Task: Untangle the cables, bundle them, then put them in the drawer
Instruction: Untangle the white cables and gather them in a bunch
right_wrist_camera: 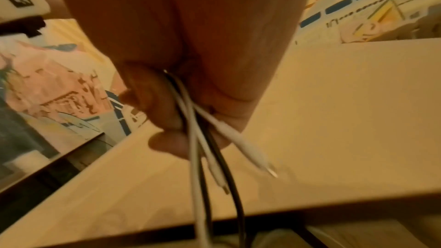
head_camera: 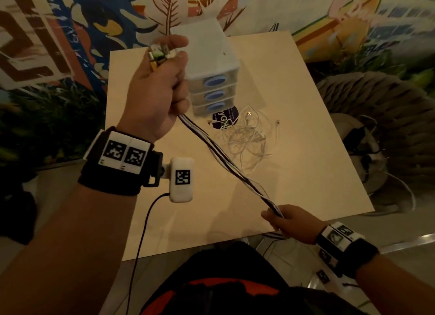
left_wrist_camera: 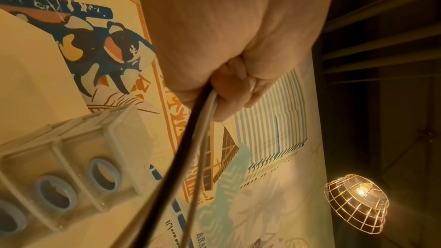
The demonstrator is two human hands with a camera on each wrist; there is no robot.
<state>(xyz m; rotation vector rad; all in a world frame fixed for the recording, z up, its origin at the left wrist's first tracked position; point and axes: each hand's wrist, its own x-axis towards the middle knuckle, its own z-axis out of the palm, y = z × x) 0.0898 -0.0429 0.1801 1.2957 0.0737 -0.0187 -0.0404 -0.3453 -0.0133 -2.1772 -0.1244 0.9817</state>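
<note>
A bunch of black and white cables [head_camera: 226, 160] runs taut and diagonal above the table. My left hand [head_camera: 160, 86], raised in front of the drawer unit, grips the bunch near its plug ends [head_camera: 159, 53], which stick out above the fist. My right hand [head_camera: 286, 219], low at the table's near edge, grips the other end. In the right wrist view the cable ends [right_wrist_camera: 214, 157] hang out below the fingers. A white three-drawer unit [head_camera: 211, 65] with blue oval handles stands at the back of the table, its drawers closed.
A tangle of thin white cables [head_camera: 247, 135] lies on the light wooden table [head_camera: 306, 149] in front of the drawer unit, beside a dark round sticker [head_camera: 222, 119]. A mural wall stands behind. A grey woven seat [head_camera: 376, 116] sits at the right.
</note>
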